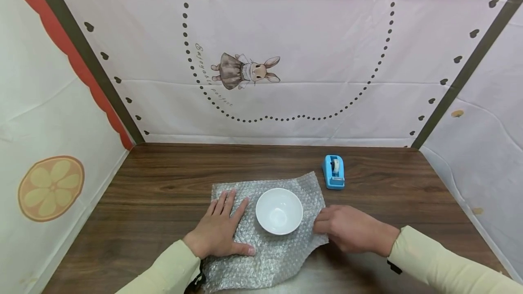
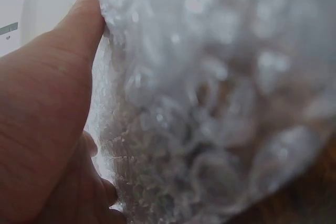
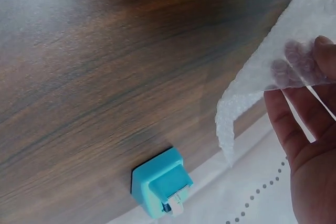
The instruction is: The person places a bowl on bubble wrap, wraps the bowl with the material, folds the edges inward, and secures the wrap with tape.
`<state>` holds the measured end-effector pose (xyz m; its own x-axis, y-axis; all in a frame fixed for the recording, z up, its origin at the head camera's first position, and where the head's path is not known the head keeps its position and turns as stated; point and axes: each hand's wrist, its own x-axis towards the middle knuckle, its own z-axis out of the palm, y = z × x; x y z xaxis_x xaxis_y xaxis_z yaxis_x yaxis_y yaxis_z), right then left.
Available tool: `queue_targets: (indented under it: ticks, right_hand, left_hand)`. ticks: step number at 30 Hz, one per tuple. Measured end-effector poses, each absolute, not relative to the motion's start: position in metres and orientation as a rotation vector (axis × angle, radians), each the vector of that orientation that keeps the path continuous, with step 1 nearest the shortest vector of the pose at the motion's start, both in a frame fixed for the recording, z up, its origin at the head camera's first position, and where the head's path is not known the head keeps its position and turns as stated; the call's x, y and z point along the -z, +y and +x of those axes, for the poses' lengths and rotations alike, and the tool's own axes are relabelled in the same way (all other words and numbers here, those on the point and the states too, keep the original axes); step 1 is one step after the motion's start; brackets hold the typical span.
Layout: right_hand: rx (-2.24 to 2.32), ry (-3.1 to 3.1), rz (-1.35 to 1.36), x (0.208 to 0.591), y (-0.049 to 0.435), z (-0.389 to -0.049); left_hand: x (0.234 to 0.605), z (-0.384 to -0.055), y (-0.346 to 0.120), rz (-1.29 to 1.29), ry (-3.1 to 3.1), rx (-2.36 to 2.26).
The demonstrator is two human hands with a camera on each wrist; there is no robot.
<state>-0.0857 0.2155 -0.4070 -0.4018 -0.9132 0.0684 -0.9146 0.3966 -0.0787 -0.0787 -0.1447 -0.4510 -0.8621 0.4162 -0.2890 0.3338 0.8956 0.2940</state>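
Observation:
A white bowl (image 1: pixel 279 211) stands upright on a sheet of bubble wrap (image 1: pixel 269 257) on the wooden table. My left hand (image 1: pixel 222 230) lies flat on the sheet's left part with its fingers spread. In the left wrist view, the thumb (image 2: pixel 79 22) shows beside blurred bubble wrap (image 2: pixel 173 98). Right of the bowl, my right hand (image 1: pixel 347 228) pinches the sheet's right edge between thumb and fingers. The right wrist view shows that edge lifted off the table, with fingertips visible through the bubble wrap (image 3: pixel 252 82).
A blue tape dispenser (image 1: pixel 334 172) with a roll of tape stands behind the right hand, close to the sheet's back right corner. A white printed cloth wall (image 1: pixel 310 49) rises at the table's back edge, and cloth walls also stand at both sides.

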Motion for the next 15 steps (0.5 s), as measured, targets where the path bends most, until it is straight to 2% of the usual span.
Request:
queue_targets:
  ticks: [15]
  right_hand:
    - [-0.208, -2.599, 1.676, 0.394, 0.209, -0.088]
  left_hand:
    - [0.449, -0.079, -0.146, 0.566, 2.718, -0.380]
